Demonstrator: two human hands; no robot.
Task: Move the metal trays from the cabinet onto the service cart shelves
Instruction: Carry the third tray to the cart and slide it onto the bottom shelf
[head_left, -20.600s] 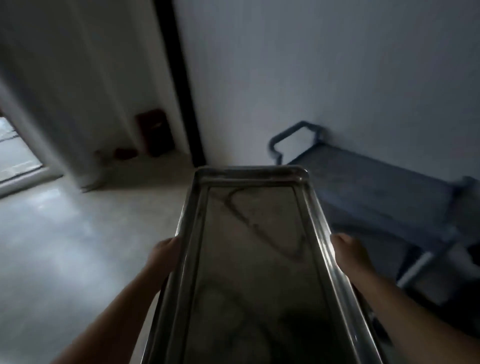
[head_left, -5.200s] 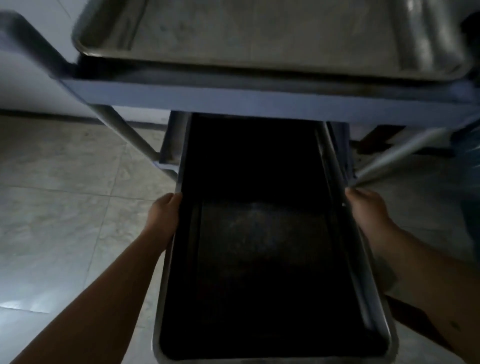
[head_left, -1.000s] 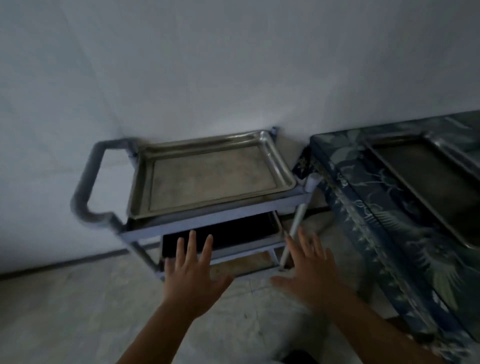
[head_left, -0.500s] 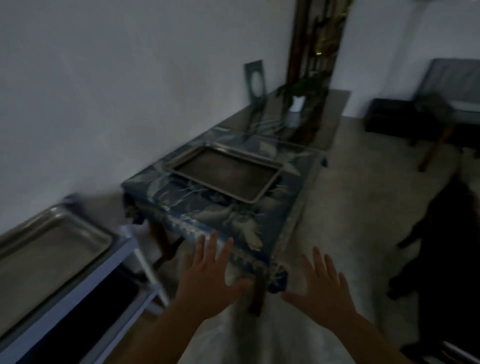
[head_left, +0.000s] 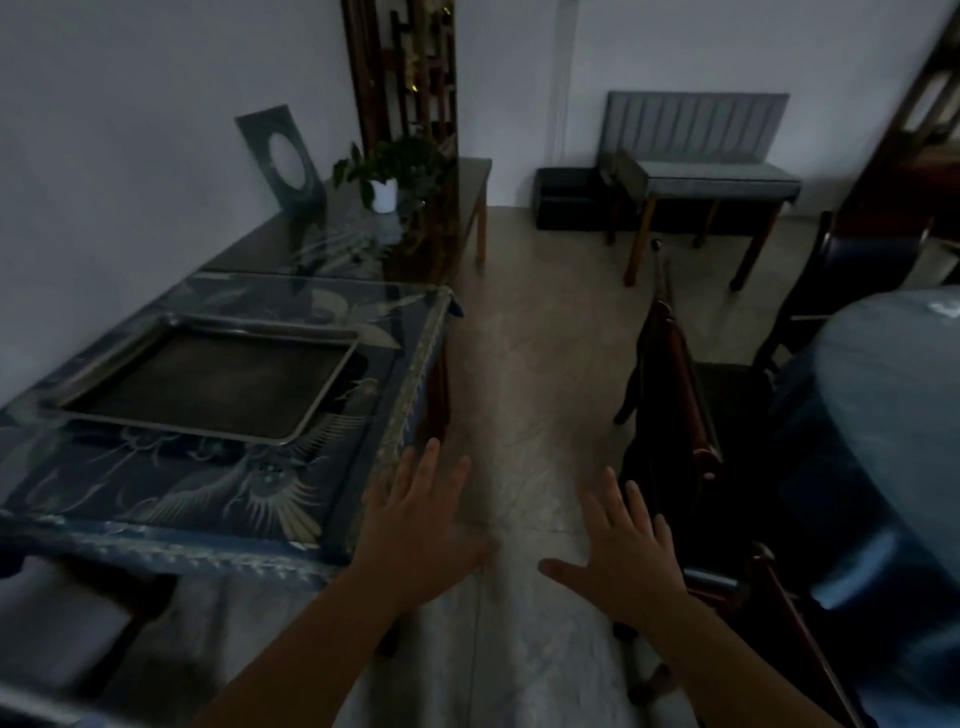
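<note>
We see L hand (head_left: 423, 530) & R hand (head_left: 623, 556), fingers (head_left: 431, 462) spread, empty, over open floor (head_left: 540, 364) betw. desk (head_left: 405, 395) edge w/ tray (head_left: 208, 382) & chair (head_left: 685, 395).

The room is dim, so fine detail is lost nearly everywhere. The table (head_left: 363, 436) under the blue patterned cloth runs off the left edge, and its legs are mostly hidden by the cloth's hanging border. The metal tray (head_left: 202, 384) on it shows a dark inside; whether anything lies in it cannot be told. At the right edge a large pale-blue rounded shape (head_left: 883, 395) is blurred and cut off, and what it is stays unclear. The dark chair (head_left: 680, 374) beside it merges into shadow. Both forearms leave the bottom edge.
</note>
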